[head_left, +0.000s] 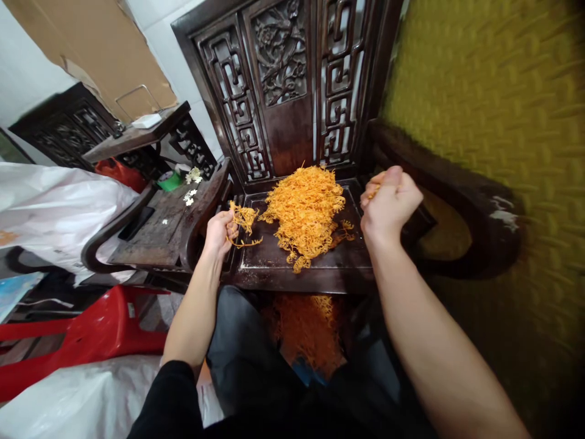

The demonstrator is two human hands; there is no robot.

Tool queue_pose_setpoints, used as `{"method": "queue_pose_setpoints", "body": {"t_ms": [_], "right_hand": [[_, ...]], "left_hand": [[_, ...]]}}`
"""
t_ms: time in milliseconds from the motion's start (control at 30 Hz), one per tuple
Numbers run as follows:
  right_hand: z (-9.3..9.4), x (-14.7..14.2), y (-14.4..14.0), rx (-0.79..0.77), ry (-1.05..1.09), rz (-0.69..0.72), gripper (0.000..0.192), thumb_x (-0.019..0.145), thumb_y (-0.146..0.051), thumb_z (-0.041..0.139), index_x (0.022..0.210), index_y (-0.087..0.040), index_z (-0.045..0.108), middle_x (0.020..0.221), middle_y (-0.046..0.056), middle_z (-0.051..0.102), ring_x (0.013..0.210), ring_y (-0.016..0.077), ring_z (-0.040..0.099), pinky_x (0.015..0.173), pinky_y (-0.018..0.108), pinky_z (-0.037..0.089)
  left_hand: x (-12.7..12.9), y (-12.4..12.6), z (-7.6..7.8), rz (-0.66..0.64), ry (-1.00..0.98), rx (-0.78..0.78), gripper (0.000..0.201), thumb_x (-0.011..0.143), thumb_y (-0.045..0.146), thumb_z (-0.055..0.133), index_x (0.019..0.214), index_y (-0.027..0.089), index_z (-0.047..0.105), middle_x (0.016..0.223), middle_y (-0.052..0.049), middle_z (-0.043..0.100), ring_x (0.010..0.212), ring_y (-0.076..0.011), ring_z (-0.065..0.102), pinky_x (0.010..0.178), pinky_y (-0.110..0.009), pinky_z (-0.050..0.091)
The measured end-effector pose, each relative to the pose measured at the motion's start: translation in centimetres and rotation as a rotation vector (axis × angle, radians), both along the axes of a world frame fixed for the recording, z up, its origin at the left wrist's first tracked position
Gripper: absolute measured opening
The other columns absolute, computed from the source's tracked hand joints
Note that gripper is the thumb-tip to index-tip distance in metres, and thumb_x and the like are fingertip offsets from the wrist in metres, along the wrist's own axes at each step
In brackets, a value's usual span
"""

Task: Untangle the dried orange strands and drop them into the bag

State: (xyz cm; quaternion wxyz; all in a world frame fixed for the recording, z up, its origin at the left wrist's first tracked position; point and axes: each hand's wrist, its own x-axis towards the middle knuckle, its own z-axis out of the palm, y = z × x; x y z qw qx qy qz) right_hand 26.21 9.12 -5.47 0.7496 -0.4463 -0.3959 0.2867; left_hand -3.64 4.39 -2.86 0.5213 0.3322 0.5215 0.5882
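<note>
A heap of orange curly strands [304,210] lies on the seat of a dark carved wooden chair [292,278]. To its left, my left hand [218,233] is closed around a small bunch of the same orange curly strands [244,217], and one long strand dangles below. My right hand [390,198] is raised at the right of the heap, over the chair's armrest side. Its fingers are curled into a fist, with a bit of orange strand showing between them. Most of what this fist holds is hidden.
More orange strands [304,329] lie low between my legs. At left, a wooden side table [153,228] bears green tape [169,180] and small pale pieces [189,197]. A red plastic stool [98,329] and white bags [59,210] are farther left. A yellow woven surface [493,91] rises at right.
</note>
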Motion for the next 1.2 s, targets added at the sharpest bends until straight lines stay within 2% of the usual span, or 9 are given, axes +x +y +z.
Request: {"method": "queue_pose_setpoints", "body": {"t_ms": [133, 233, 367, 500, 600, 700, 833, 1000, 1200], "right_hand": [[0.2, -1.0, -1.0, -0.135, 0.221, 0.406, 0.043, 0.081, -0.056, 0.073, 0.101, -0.018, 0.071, 0.070, -0.001, 0.064, 0.042, 0.0068, 0.043, 0.037, 0.021, 0.022], [0.5, -2.8, -2.5, -0.142, 0.072, 0.608, 0.047, 0.084, -0.058, 0.071, 0.111, -0.020, 0.076, 0.064, -0.002, 0.062, 0.042, 0.0083, 0.044, 0.040, 0.022, 0.028], [1.2, -3.9, -4.3, -0.066, -0.450, 0.538, 0.054, 0.084, -0.061, 0.071, 0.122, -0.023, 0.077, 0.089, 0.006, 0.076, 0.070, 0.0181, 0.066, 0.067, 0.032, 0.052], [1.0, -4.6, -5.3, -0.103, -1.057, 0.384, 0.093, 0.079, -0.069, 0.073, 0.156, -0.024, 0.047, 0.095, 0.011, 0.079, 0.083, 0.0278, 0.070, 0.080, 0.040, 0.051], [0.6, -5.2, -5.5, -0.106, -1.293, 0.337, 0.087, 0.085, -0.071, 0.064, 0.155, -0.022, 0.047, 0.108, 0.015, 0.078, 0.091, 0.0313, 0.072, 0.080, 0.040, 0.049], [0.4, -5.7, -5.5, -0.090, -1.402, 0.362, 0.068, 0.092, -0.067, 0.057, 0.142, -0.020, 0.059, 0.115, 0.015, 0.075, 0.094, 0.0310, 0.072, 0.079, 0.038, 0.048], [0.1, -6.0, -5.3, -0.096, -1.462, 0.373, 0.053, 0.097, -0.061, 0.052, 0.123, -0.017, 0.068, 0.109, 0.014, 0.075, 0.089, 0.0289, 0.071, 0.075, 0.036, 0.046], [-0.1, -6.1, -4.9, -0.013, -1.496, 0.386, 0.035, 0.103, -0.041, 0.046, 0.110, -0.016, 0.071, 0.105, 0.011, 0.075, 0.085, 0.0243, 0.070, 0.071, 0.033, 0.042], [0.0, -5.4, -4.1, -0.031, -1.483, 0.272, 0.036, 0.102, -0.028, 0.038, 0.107, -0.016, 0.072, 0.102, 0.011, 0.075, 0.082, 0.0217, 0.067, 0.069, 0.032, 0.039]], "left_hand": [[0.9, -0.4, -0.2, -0.156, 0.066, 0.103, 0.036, 0.076, 0.038, 0.082, 0.072, 0.016, 0.054, 0.046, 0.013, 0.026, 0.036, -0.0016, 0.020, 0.038, -0.016, 0.015], [2.6, -0.8, -0.6, -0.185, 0.170, 0.168, 0.039, 0.075, 0.043, 0.083, 0.072, 0.015, 0.056, 0.048, 0.010, 0.034, 0.038, -0.0027, 0.027, 0.040, -0.017, 0.019], [3.9, -1.4, -0.7, -0.142, 0.339, 0.230, 0.041, 0.078, 0.047, 0.081, 0.071, 0.017, 0.055, 0.050, 0.007, 0.041, 0.041, -0.0042, 0.031, 0.043, -0.019, 0.019], [4.6, -1.7, -0.6, -0.140, 0.513, 0.225, 0.040, 0.083, 0.049, 0.076, 0.071, 0.016, 0.056, 0.049, 0.006, 0.044, 0.043, -0.0050, 0.032, 0.043, -0.020, 0.018], [5.3, -1.7, -0.6, -0.161, 0.459, 0.201, 0.040, 0.083, 0.048, 0.077, 0.071, 0.016, 0.055, 0.049, 0.006, 0.043, 0.042, -0.0047, 0.032, 0.043, -0.019, 0.020], [5.8, -1.6, -0.7, -0.213, 0.253, 0.133, 0.038, 0.081, 0.045, 0.079, 0.072, 0.016, 0.056, 0.048, 0.009, 0.036, 0.040, -0.0036, 0.027, 0.041, -0.018, 0.019], [5.8, -1.4, -0.5, -0.341, -0.009, -0.007, 0.031, 0.083, 0.035, 0.078, 0.074, 0.015, 0.056, 0.047, 0.012, 0.025, 0.037, -0.0023, 0.018, 0.038, -0.017, 0.014], [5.2, -1.2, 0.0, -0.464, -0.322, -0.196, 0.023, 0.094, 0.024, 0.060, 0.073, 0.015, 0.054, 0.048, 0.011, 0.022, 0.035, -0.0036, 0.019, 0.037, -0.017, 0.015], [5.2, -1.6, 0.3, -0.437, -0.350, -0.223, 0.023, 0.094, 0.017, 0.055, 0.071, 0.015, 0.051, 0.049, 0.011, 0.020, 0.034, -0.0038, 0.020, 0.036, -0.017, 0.016]]}}
